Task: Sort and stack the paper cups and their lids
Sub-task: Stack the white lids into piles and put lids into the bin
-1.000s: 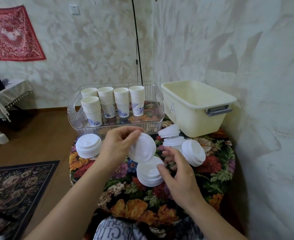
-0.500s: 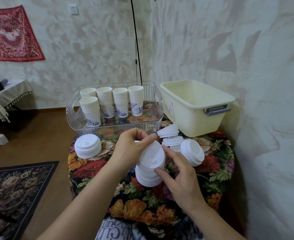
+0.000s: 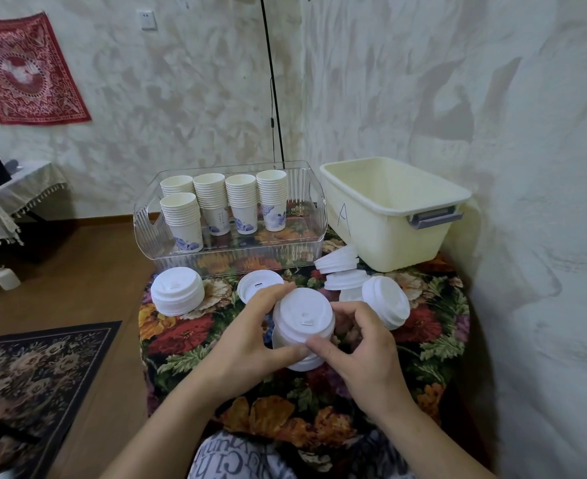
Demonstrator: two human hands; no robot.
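Both hands gripping a stack of white lids at table centre.

L hand is curling round the stack's left side, thumb near its base; R hand is curling round the right, thumb pressing the front rim. Stack is sitting on the floral tablecloth. Second lid stack is lying well to the left, a single lid just behind the L fingers, and loose tilted lids are lying to the right (some leaning on each other). Five paper cup stacks are standing upright in the clear tray; cream bin, marked "A", is sitting beside it.
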